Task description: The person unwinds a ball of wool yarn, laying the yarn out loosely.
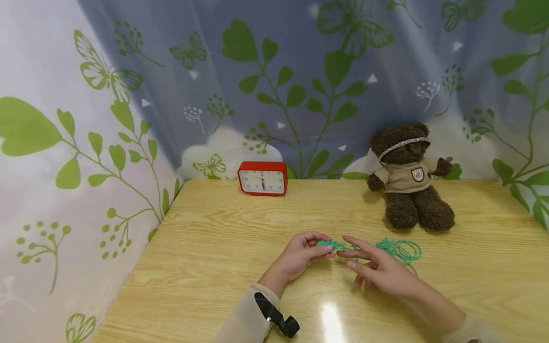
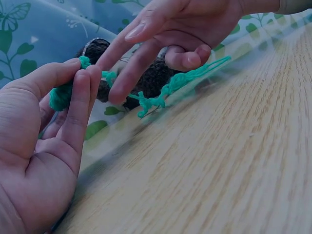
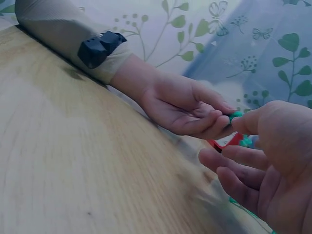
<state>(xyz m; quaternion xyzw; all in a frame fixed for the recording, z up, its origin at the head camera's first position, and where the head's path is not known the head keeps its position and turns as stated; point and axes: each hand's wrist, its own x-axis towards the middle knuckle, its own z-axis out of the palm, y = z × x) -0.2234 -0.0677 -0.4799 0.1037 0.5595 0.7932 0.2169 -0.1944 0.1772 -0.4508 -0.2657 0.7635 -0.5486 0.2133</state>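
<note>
Away from the table's back edge (image 1: 326, 182), the left hand (image 1: 300, 256) pinched yarn (image 2: 59, 99), best held steady beside the unclenched right hand (image 1: 383, 270).

Gap behind yarn (image 1: 384, 245), between clock (image 1: 262, 180) and bear (image 1: 403, 181)

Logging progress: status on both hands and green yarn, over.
Left hand pinches green yarn. Right hand alongside, index finger straight. Bear, clock behind, out of the way.
</note>
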